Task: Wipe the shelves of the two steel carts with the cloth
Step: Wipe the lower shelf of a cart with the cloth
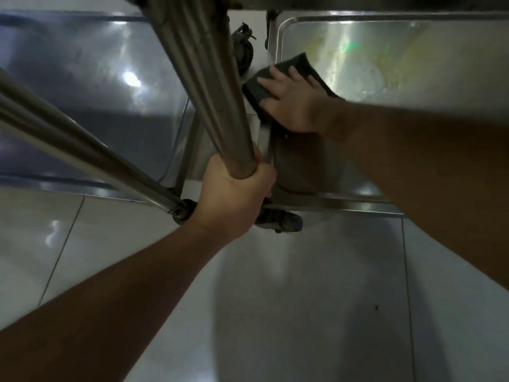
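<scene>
Right hand, fingers flat, presses dark cloth on right cart's bottom shelf, upper right of frame. Left hand wraps steel upright post at centre.

Upright post (steel) blocks gap between shelves.

The near part of the cloth is covered by the right hand, the caster at the right cart's near left corner is half hidden behind the left hand, and both lower shelves are cut off by the picture's edges.
</scene>
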